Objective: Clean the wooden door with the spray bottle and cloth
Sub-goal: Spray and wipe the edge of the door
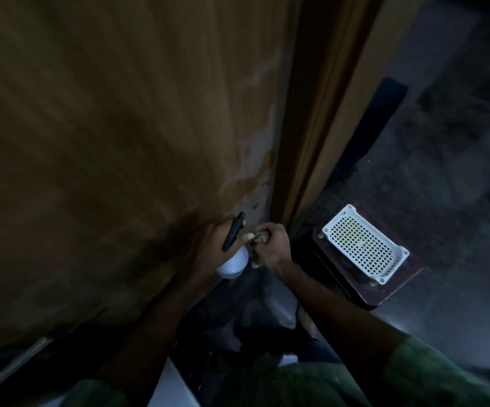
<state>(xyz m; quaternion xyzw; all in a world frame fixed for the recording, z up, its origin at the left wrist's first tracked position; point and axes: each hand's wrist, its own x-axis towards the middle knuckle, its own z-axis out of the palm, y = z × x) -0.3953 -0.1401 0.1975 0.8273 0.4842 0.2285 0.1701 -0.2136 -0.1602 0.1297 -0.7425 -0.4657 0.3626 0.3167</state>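
The brown wooden door (114, 136) fills the left and middle of the head view, with pale worn patches along its right edge. My left hand (211, 248) grips a spray bottle (233, 262) with a white body and a black nozzle head, low down close to the door. Right beside it, my right hand (273, 245) holds a bunched greenish cloth (260, 237) near the door's lower right corner. The bottle and the cloth almost touch.
The door frame (320, 113) runs up on the right of the door. A white perforated plastic basket (365, 243) lies on a dark wooden stool (384, 292) to the right. Dark speckled floor (458, 171) lies beyond. A metal handle (17, 362) shows at the lower left.
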